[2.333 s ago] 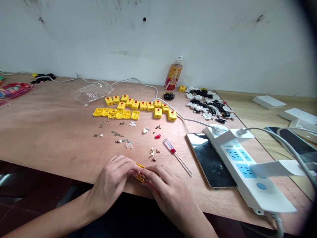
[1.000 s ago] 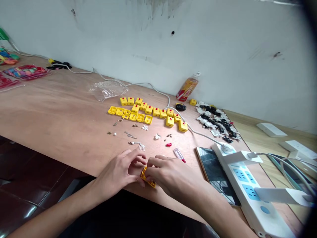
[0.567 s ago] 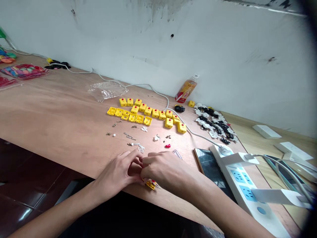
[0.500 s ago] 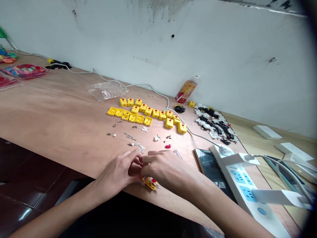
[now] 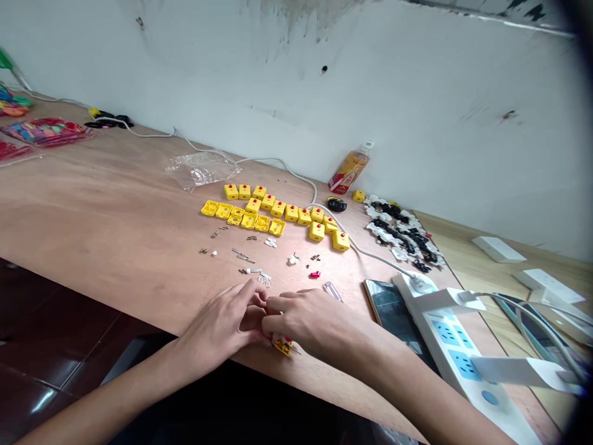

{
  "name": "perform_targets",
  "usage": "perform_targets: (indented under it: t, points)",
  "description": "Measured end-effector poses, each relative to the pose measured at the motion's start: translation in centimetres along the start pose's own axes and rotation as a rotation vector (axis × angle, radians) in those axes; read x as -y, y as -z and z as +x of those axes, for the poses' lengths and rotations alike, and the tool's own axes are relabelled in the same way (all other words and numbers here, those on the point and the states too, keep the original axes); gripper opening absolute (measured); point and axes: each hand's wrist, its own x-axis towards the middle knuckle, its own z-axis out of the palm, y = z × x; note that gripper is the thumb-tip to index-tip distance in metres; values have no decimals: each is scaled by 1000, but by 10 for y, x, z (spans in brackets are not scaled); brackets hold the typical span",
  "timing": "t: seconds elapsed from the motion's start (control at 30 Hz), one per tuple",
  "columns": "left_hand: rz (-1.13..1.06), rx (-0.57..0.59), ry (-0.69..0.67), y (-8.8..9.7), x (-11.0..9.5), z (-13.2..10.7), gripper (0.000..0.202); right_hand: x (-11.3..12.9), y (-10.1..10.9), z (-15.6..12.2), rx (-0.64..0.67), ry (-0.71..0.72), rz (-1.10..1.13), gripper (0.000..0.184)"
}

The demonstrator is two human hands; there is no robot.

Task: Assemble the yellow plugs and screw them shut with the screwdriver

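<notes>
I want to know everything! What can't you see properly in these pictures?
From the head camera:
The yellow plastic box: mostly hidden by the right hand and left hand, so its inside can't be seen.
The screwdriver: its shaft seems hidden under the right hand.
The tiny metal pieces: too small to make out their shapes.
The bottle: its label is too small to read.
</notes>
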Motion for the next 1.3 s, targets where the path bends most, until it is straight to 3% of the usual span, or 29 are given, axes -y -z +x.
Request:
perform_targets:
  t: [0.27, 0.4, 0.53, 0.63, 0.7, 0.8, 0.9, 1.13, 1.3]
  points:
    - [116, -8, -38, -4, 0, 0, 36, 4, -3, 0, 8, -26, -81, 5]
    - [208, 2, -40, -3, -1, -1, 30, 4, 3, -10, -38, -54, -73, 12]
    - [235, 38, -189, 0, -3, -4, 26, 5, 0, -40, -338, -213, 0, 28]
    - [265, 82, -317, 0, -2, -5, 14, 20, -22, -53, -609, -291, 85, 22]
    - [280, 103, -342, -2, 0, -6, 14, 33, -43, -51, -721, -328, 128, 17]
    - [282, 55, -284, -7, 4, -7, 20, 45, -68, -40, -714, -397, 139, 15]
    - [272, 12, -219, -11, 9, -8, 26, 45, -79, -32, -696, -381, 94, 12]
    - [265, -10, -204, -12, 8, -9, 37, 36, -81, -30, -776, -204, -167, 31]
    - [273, 14, -231, -10, 6, -9, 34, 34, -78, -32, -731, -150, -215, 35]
